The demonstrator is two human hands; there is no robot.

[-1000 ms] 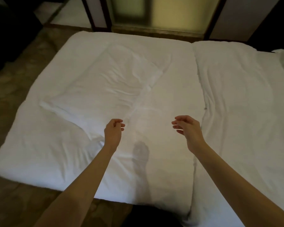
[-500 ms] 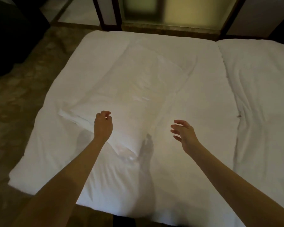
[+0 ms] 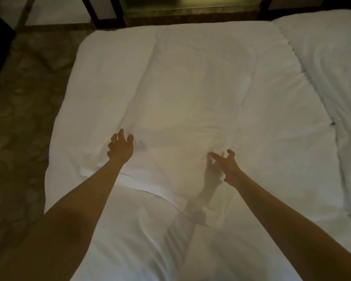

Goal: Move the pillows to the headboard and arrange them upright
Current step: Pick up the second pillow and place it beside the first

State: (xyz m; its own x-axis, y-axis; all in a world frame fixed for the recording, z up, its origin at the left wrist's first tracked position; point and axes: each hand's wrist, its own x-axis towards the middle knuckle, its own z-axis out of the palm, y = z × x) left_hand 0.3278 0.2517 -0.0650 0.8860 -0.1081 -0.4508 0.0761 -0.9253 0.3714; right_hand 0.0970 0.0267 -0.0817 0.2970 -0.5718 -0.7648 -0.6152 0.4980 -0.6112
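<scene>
A large white pillow (image 3: 182, 118) lies flat on the white bed (image 3: 101, 63), running away from me. My left hand (image 3: 121, 148) hovers over the pillow's near left part, fingers spread and holding nothing. Over the near right side is my right hand (image 3: 225, 165), open with fingers apart, casting a shadow on the pillow. I cannot tell whether either hand touches the fabric. No headboard is in view.
A second white duvet (image 3: 328, 78) lies on the right, split from the first by a seam. Patterned carpet (image 3: 18, 110) runs along the bed's left side. Beyond the far edge stand dark frames and a glass panel (image 3: 190, 7).
The view has moved left and closer over the pillow. Both hands have reached forward over its near end, and their fingers have spread from a loose curl.
</scene>
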